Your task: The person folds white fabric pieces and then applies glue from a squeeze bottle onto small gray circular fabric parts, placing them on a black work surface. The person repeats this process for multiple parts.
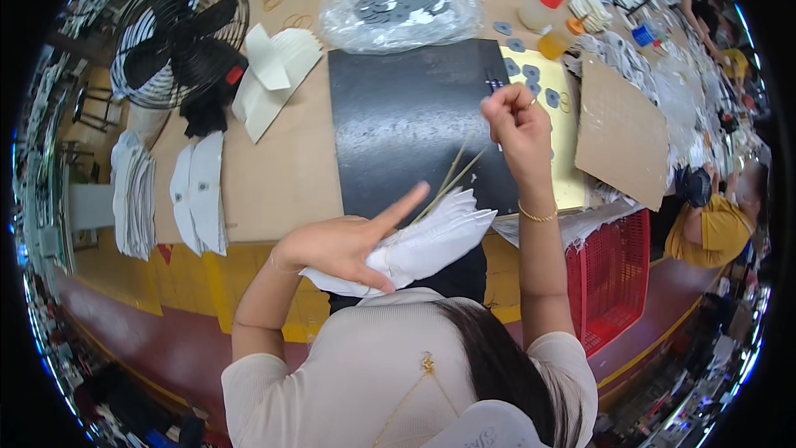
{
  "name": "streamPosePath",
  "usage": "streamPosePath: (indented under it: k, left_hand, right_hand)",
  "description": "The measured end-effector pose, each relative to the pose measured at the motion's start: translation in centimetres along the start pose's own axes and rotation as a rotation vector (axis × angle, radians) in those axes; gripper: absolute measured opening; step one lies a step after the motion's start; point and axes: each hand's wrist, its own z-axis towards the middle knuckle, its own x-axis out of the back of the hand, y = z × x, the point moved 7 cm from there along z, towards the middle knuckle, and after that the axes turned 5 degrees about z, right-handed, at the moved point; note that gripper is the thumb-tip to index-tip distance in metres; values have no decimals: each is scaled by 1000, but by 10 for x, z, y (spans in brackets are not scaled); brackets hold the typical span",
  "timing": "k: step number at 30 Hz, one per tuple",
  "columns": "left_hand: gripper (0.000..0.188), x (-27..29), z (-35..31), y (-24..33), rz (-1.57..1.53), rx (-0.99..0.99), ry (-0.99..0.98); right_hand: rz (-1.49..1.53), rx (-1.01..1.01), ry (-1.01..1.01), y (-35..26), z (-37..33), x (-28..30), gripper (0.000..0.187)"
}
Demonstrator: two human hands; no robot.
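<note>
My left hand [336, 245] is wrapped round a fanned stack of white fabric pieces [439, 241], thumb and forefinger spread across its top, at the near edge of the table. Thin tan strands, looking like a stretched rubber band [452, 174], run up from the stack toward my right hand [518, 124]. That hand is raised over the right side of a black board [406, 116], its fingers pinched together. Where the strands meet the fingertips is blurred.
A black fan [178, 33] stands at the far left, near cut pale pieces [278, 75] and white fabric stacks [199, 191]. A plastic bag of grey pieces [402, 8] lies beyond the board. On the right are bottles [547, 0], cardboard [622, 129], a red basket [609, 282] and a person in yellow [709, 228].
</note>
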Motion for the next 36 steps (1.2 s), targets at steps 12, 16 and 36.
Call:
streamPosePath:
  k: [12, 16, 36]
  left_hand:
    - [88, -19, -8, -50, -1596, -354, -62]
    - [91, -29, 4, -64, -1467, -206, 77]
    - [52, 16, -2, -45, -1739, -693, 212]
  right_hand:
    - [254, 37, 217, -6, 24, 20, 12]
    - [337, 313, 461, -30, 14, 48, 14]
    - [-626, 288, -242, -74, -34, -73, 14]
